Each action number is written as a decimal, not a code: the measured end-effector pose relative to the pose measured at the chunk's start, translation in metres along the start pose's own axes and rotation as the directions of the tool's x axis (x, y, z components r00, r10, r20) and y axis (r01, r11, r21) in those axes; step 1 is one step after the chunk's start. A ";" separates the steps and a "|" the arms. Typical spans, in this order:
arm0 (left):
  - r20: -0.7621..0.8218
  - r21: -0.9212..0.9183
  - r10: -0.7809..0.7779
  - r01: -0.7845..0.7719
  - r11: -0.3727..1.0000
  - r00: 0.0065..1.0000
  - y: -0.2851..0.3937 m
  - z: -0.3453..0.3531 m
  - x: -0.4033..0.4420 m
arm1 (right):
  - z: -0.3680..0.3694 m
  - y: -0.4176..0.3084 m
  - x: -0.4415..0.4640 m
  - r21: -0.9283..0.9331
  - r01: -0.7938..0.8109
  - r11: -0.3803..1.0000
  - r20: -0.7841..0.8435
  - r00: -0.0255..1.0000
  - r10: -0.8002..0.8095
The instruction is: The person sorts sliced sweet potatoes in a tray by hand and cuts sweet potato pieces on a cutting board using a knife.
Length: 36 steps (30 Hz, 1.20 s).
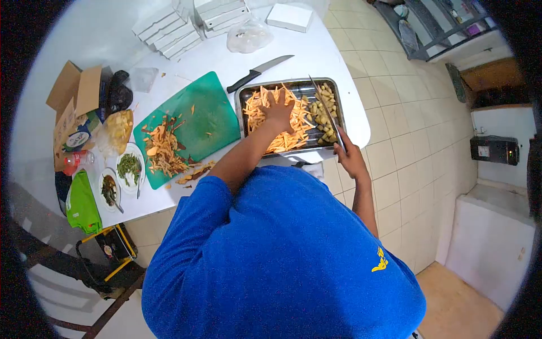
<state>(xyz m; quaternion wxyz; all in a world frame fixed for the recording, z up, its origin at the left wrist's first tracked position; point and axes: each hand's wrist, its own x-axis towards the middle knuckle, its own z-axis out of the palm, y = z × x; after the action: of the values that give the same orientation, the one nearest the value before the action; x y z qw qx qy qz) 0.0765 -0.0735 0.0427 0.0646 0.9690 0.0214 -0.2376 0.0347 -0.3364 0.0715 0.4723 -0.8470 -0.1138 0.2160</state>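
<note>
A metal tray holds pale orange strips on its left side and greenish chunks on its right. My left hand lies on the strips, palm down with the fingers spread. At the tray's right edge, my right hand is closed round the handle of a knife, whose blade slants up over the chunks. Left of the tray is a green cutting board bearing a heap of peelings. A second knife with a black handle lies behind the tray.
White boxes and a plastic bag stand at the table's back. Two plates with food, one of greens, a green packet and an open cardboard box are at the left.
</note>
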 end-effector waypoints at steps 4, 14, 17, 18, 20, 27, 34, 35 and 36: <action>-0.145 -0.060 0.099 -0.109 0.992 0.985 -0.011 0.009 0.006 | 0.003 0.012 -0.005 -0.042 -0.089 0.995 0.012 0.996 0.090; -0.461 -0.254 0.383 -0.532 0.807 0.801 -0.051 0.014 0.007 | 0.007 0.008 0.006 -0.058 -0.013 0.998 0.015 1.000 0.014; -0.503 -0.304 0.399 -0.589 0.749 0.767 -0.055 -0.010 -0.006 | 0.005 -0.003 0.012 -0.084 -0.048 0.995 0.043 0.998 0.052; -0.506 -0.362 0.375 -0.586 0.725 0.777 -0.055 -0.015 -0.006 | 0.006 -0.003 0.013 -0.088 -0.042 0.995 0.044 0.998 0.046; -0.507 -0.474 0.328 -0.575 0.667 0.797 -0.054 -0.026 -0.007 | 0.009 0.000 0.016 -0.096 -0.034 0.995 0.045 0.998 0.038; -0.435 -0.600 0.198 -0.447 0.663 0.878 -0.053 -0.016 -0.005 | 0.011 -0.011 0.012 -0.036 -0.063 0.997 0.086 0.994 0.065; -0.412 -0.296 0.204 -0.342 0.892 0.888 -0.075 0.043 0.005 | 0.009 0.000 0.007 -0.071 -0.084 0.994 0.077 0.993 0.089; -0.392 -0.317 0.156 -0.293 0.902 0.907 -0.068 0.036 -0.002 | 0.009 -0.001 0.006 -0.071 -0.092 0.993 0.085 0.992 0.098; -0.372 -0.337 0.107 -0.242 0.910 0.922 -0.064 0.033 -0.006 | 0.009 0.001 0.006 -0.102 -0.104 0.989 0.099 0.989 0.114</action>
<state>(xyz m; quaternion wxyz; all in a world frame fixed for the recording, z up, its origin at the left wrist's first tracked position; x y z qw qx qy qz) 0.0514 -0.0147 0.0088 0.2657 0.9628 -0.0104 -0.0487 0.0361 -0.3276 0.0644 0.4117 -0.8613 -0.1020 0.2797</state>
